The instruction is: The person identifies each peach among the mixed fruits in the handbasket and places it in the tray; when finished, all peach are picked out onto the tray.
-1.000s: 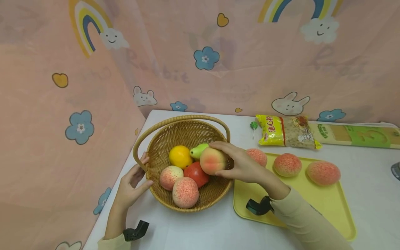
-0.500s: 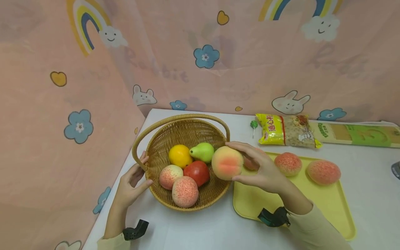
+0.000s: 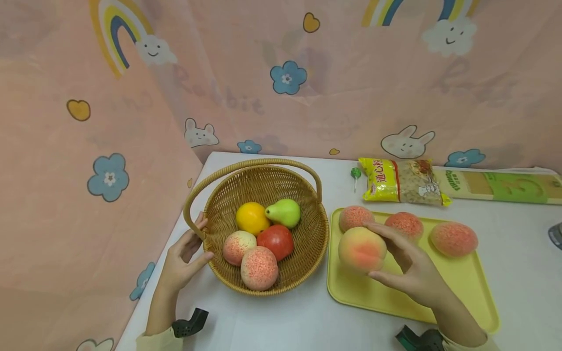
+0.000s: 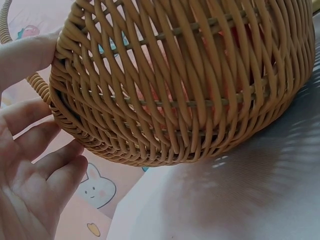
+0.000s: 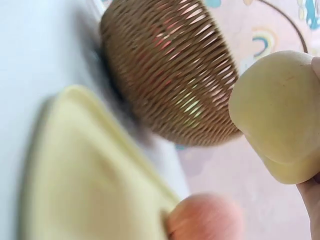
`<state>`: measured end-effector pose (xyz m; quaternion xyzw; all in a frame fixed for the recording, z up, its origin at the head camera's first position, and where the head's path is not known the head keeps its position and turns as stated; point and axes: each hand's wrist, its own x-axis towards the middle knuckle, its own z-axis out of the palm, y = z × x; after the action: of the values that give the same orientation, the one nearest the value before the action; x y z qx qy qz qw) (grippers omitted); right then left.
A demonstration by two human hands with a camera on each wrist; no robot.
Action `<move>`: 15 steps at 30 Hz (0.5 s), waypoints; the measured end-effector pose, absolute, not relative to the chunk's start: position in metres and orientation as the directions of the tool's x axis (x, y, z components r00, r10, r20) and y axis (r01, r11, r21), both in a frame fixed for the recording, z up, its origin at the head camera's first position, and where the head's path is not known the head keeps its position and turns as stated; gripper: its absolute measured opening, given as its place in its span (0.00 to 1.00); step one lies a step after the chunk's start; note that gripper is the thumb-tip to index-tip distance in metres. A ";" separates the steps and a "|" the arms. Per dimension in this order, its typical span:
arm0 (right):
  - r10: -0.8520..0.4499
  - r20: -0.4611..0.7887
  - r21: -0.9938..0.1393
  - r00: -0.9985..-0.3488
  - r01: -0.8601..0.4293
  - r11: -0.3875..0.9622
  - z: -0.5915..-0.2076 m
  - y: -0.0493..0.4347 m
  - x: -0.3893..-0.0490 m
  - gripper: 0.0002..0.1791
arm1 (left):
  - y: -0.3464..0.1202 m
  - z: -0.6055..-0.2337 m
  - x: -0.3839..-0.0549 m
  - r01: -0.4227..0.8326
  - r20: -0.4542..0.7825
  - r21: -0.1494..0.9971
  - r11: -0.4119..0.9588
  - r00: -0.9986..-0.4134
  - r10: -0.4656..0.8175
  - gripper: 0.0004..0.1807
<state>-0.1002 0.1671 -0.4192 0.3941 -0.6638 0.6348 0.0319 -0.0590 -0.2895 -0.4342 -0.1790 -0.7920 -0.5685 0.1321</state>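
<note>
My right hand (image 3: pixel 414 268) holds a smooth yellow-and-pink peach (image 3: pixel 362 249) between thumb and fingers, over the left part of the yellow tray (image 3: pixel 461 292). In the right wrist view the peach (image 5: pixel 280 115) shows its pale side. At the left, my left hand (image 3: pixel 180 261) touches the side of the wicker basket (image 3: pixel 307 263) near the foot of its handle. The left wrist view shows that thumb and those fingers (image 4: pixel 32 117) against the rim. Inside the basket lie an orange (image 3: pixel 252 218), a green pear (image 3: pixel 285 213), a red fruit (image 3: pixel 275 242) and two speckled peaches (image 3: pixel 259 268).
Three speckled pink fruits, one of them a rounded fruit (image 3: pixel 454 239), lie along the tray's back edge. Behind stand a yellow pasta bag (image 3: pixel 401 181), a green lollipop (image 3: pixel 355 173) and a long green-and-tan packet (image 3: pixel 505 186). A pink printed cloth (image 3: pixel 333 73) hangs behind the table.
My right hand has carried the smooth peach out of the basket, rightward over the tray. The pear, partly covered before, now shows fully. My left hand has stayed at the basket.
</note>
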 end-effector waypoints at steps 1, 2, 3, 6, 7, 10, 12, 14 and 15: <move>-0.481 0.536 -0.823 -0.694 -0.556 -0.115 -0.424 0.170 -0.098 0.45 | -0.289 -0.434 -0.059 0.432 0.411 0.854 0.292 -0.902 0.131 0.39; -0.481 0.528 -0.829 -0.700 -0.548 -0.112 -0.429 0.172 -0.096 0.45 | -0.289 -0.433 -0.059 0.429 0.409 0.854 0.295 -0.903 0.128 0.39; -0.480 0.518 -0.835 -0.708 -0.540 -0.105 -0.433 0.174 -0.094 0.44 | -0.289 -0.432 -0.059 0.427 0.408 0.854 0.298 -0.904 0.126 0.39; -0.482 0.453 -0.869 -0.750 -0.493 -0.050 -0.442 0.178 -0.089 0.43 | -0.288 -0.431 -0.058 0.413 0.396 0.858 0.307 -0.911 0.118 0.39; -0.483 0.423 -0.881 -0.766 -0.472 -0.023 -0.445 0.178 -0.088 0.43 | -0.288 -0.431 -0.058 0.411 0.394 0.858 0.307 -0.911 0.119 0.39; -0.495 0.327 -0.910 -0.805 -0.410 0.067 -0.453 0.180 -0.088 0.42 | -0.288 -0.431 -0.058 0.408 0.391 0.859 0.309 -0.913 0.118 0.39; -0.500 0.262 -0.924 -0.826 -0.365 0.118 -0.458 0.181 -0.089 0.41 | -0.288 -0.432 -0.058 0.407 0.390 0.859 0.310 -0.913 0.118 0.39; -0.504 0.212 -0.931 -0.837 -0.329 0.155 -0.463 0.183 -0.090 0.40 | -0.288 -0.432 -0.058 0.406 0.389 0.860 0.309 -0.914 0.118 0.39; -0.504 0.191 -0.935 -0.842 -0.313 0.168 -0.465 0.183 -0.090 0.40 | -0.288 -0.432 -0.058 0.406 0.389 0.860 0.308 -0.914 0.118 0.39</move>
<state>-0.0899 0.1831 -0.4654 0.2688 -0.7597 0.5865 -0.0817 -0.0583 -0.2876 -0.4320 -0.1642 -0.7986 -0.5649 0.1273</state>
